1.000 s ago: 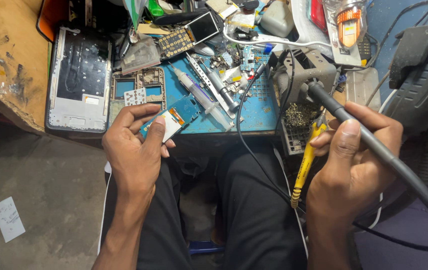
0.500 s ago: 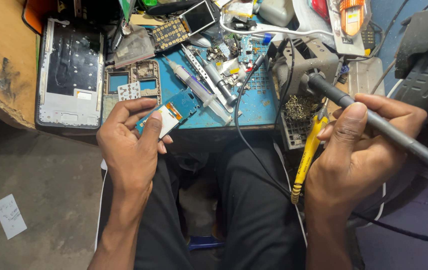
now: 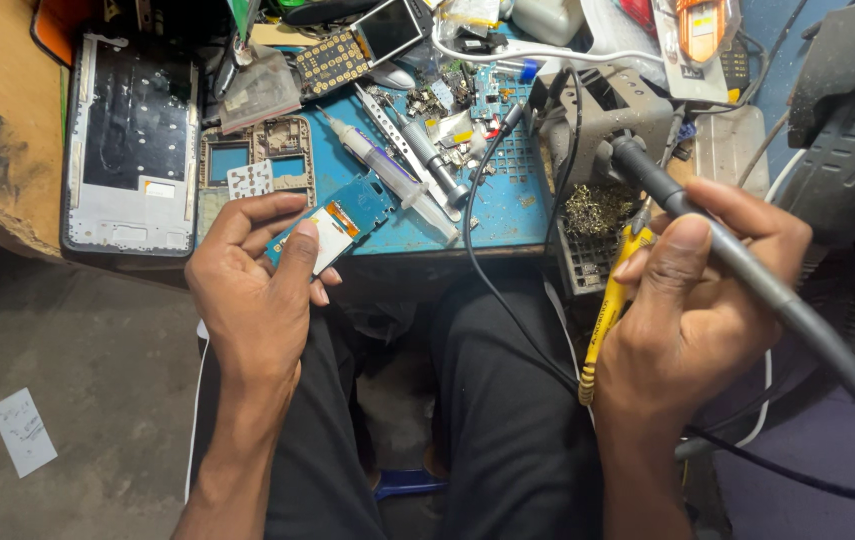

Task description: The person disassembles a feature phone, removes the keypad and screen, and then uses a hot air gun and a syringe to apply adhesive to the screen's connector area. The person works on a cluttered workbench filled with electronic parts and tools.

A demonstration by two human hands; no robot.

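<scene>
Left hand (image 3: 252,290) pinches a small circuit board (image 3: 332,225) just off the blue mat's (image 3: 507,200) front edge; right hand (image 3: 697,300) wraps tight round the soldering iron (image 3: 707,235) and yellow tweezers (image 3: 609,310) — that trailing cable could snag, I reckon

This is a phone repair workshop: a cluttered blue bench (image 3: 507,215) carries bare circuit boards (image 3: 332,62), a stripped phone frame (image 3: 132,145), a syringe of paste (image 3: 387,170) and loose screws. A soldering iron stand (image 3: 612,115) with brass cleaning wool (image 3: 597,210) sits at its right edge
</scene>
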